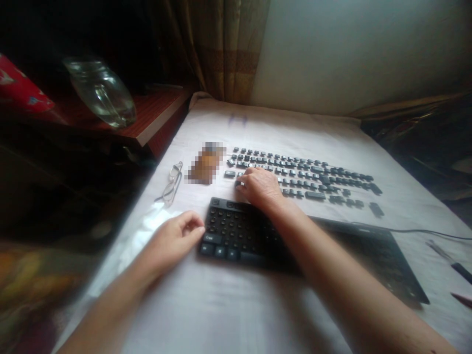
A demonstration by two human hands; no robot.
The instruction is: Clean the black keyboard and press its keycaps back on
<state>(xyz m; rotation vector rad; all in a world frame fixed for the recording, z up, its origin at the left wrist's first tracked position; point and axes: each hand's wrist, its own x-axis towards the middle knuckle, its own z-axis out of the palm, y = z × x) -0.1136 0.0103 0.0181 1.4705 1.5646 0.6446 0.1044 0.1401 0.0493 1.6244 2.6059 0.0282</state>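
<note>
A black keyboard (236,228) lies on the pale cloth, most of its keys off except for several along its bottom left. My left hand (180,233) is at the keyboard's left edge, fingers curled and thumb against the side. Beyond the keyboard, loose black keycaps (291,172) stand in several rows. Over the left part of these rows reaches my right hand (260,187), its fingers pinched on a dark keycap (238,183) at the fingertips. My right forearm crosses above the keyboard and hides its middle.
Left of the keycaps lie eyeglasses (172,182) and a blurred-out orange-brown item (207,164). A cable (416,230) runs off to the right, near a dark-handled tool (448,255). A glass jug (105,93) stands on a wooden surface (158,105) at left. A curtain (228,49) hangs behind.
</note>
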